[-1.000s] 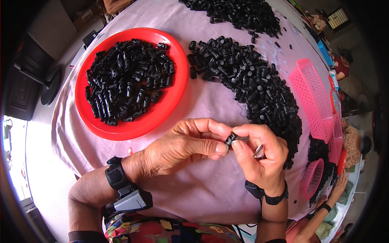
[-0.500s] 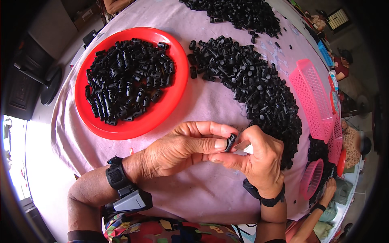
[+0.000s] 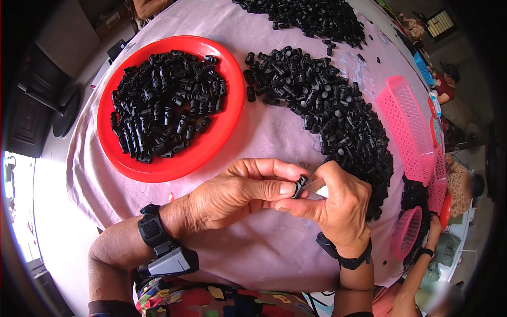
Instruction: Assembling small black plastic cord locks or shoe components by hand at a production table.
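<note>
A small, black, cylinder-like plastic piece is pinched between the thumb and fingers of the left hand, raised clear of the surface below. It stands tilted, its upper end leaning to the right, with light glinting along its edge; the thumb and fingers hide part of its body. Just right of it, a thin, flat, shiny, pale blade-like tool lies in the grip of the right hand, its narrow end pointing left at the piece, while its bright white part shows nearer the palm
</note>
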Demonstrator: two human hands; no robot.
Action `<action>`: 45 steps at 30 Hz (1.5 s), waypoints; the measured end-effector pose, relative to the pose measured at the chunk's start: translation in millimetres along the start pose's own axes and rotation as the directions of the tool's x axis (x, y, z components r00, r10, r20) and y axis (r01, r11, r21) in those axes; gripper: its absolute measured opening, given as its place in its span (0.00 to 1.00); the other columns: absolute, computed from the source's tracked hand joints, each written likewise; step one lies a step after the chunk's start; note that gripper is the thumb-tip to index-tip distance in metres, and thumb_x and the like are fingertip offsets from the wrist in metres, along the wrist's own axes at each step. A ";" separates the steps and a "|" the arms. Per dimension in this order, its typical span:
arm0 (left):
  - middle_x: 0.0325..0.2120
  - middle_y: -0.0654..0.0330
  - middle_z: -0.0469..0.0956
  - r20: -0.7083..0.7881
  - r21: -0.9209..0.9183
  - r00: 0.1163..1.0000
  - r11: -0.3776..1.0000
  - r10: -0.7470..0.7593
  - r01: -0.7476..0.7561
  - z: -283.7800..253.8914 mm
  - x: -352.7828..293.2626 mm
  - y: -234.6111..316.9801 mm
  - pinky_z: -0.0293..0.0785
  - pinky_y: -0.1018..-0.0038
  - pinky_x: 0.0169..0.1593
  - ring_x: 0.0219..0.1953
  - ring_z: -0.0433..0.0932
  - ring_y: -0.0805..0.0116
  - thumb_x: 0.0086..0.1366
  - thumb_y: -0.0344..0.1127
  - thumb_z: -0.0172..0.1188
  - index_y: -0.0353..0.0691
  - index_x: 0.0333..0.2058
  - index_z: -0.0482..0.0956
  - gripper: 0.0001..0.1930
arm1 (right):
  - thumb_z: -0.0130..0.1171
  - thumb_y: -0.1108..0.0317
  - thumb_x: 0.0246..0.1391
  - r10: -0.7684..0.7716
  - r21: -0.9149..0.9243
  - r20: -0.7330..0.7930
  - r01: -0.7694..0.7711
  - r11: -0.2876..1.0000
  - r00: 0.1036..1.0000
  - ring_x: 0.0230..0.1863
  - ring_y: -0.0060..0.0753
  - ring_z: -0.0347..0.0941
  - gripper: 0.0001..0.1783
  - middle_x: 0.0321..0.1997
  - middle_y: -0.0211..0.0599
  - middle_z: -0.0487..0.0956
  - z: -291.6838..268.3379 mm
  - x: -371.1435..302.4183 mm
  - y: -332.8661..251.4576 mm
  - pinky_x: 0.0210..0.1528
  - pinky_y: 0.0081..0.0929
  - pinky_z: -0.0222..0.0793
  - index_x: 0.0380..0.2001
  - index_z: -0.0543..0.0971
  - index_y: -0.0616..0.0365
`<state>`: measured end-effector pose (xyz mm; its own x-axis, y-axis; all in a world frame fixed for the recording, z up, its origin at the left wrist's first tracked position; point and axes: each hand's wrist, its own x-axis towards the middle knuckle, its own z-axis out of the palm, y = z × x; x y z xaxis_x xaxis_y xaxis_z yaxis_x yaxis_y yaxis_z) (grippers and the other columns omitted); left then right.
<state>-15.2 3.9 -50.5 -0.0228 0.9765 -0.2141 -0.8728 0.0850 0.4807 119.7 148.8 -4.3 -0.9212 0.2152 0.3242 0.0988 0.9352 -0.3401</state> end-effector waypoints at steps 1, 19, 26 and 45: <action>0.43 0.63 0.79 0.004 0.001 1.000 1.000 -0.005 0.005 -0.1 0.1 0.0 0.72 0.78 0.50 0.43 0.76 0.76 0.64 0.29 0.59 0.38 0.51 0.76 0.16 | 0.69 0.39 0.35 0.000 0.000 0.000 0.000 1.000 1.000 0.18 0.34 0.76 0.31 0.17 0.31 0.75 0.3 -0.1 0.1 0.20 0.28 0.70 0.21 0.70 0.57; 0.45 0.60 0.78 0.021 -0.029 1.000 1.000 -0.006 0.007 -2.7 1.0 -1.6 0.72 0.76 0.53 0.46 0.76 0.74 0.64 0.29 0.59 0.38 0.50 0.76 0.15 | 0.70 0.41 0.34 -0.065 -0.070 -0.073 0.060 0.996 0.995 0.15 0.27 0.70 0.30 0.13 0.25 0.68 4.9 0.8 0.1 0.16 0.25 0.66 0.16 0.65 0.50; 0.43 0.62 0.79 -0.018 0.015 1.000 1.000 -0.010 0.011 -2.3 1.1 -1.2 0.72 0.77 0.51 0.44 0.76 0.75 0.64 0.29 0.59 0.39 0.50 0.76 0.15 | 0.70 0.41 0.35 -0.065 -0.091 -0.070 0.059 0.994 0.995 0.15 0.28 0.70 0.30 0.13 0.26 0.69 4.3 2.0 -1.1 0.16 0.25 0.66 0.16 0.65 0.50; 0.43 0.63 0.79 -0.013 -0.017 1.000 1.000 -0.022 0.022 -4.4 -0.3 -2.9 0.71 0.76 0.52 0.44 0.76 0.75 0.64 0.30 0.59 0.40 0.47 0.77 0.13 | 0.71 0.41 0.34 -0.064 -0.062 -0.054 0.061 0.996 0.996 0.15 0.29 0.71 0.30 0.13 0.27 0.69 4.5 2.4 -0.8 0.16 0.26 0.67 0.16 0.65 0.51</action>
<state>-14.8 2.4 -55.5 -0.0098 0.9717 -0.2359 -0.8813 0.1030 0.4611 115.7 147.3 -7.3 -0.9038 0.1697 0.3928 0.0657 0.9621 -0.2647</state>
